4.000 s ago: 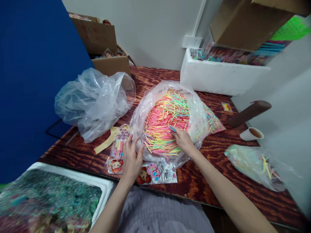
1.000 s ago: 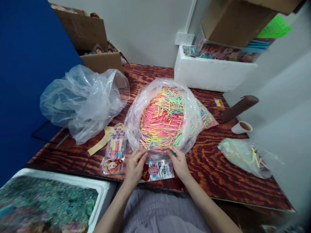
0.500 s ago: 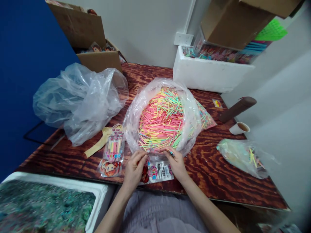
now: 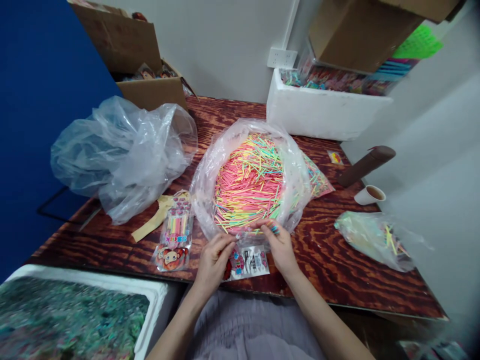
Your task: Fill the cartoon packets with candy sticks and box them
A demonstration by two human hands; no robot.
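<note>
pastel sticks (image 4: 249, 185) heaped in clear plastic bag (image 4: 203, 182), right hand (image 4: 280, 246) clutching several, left hand (image 4: 214, 259) pinched narrow, its hold unclear, printed packet (image 4: 250, 261) between

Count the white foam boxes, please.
2: a foam box on the table at back right, a second foam box by its near left edge. Others may be hidden.
</note>
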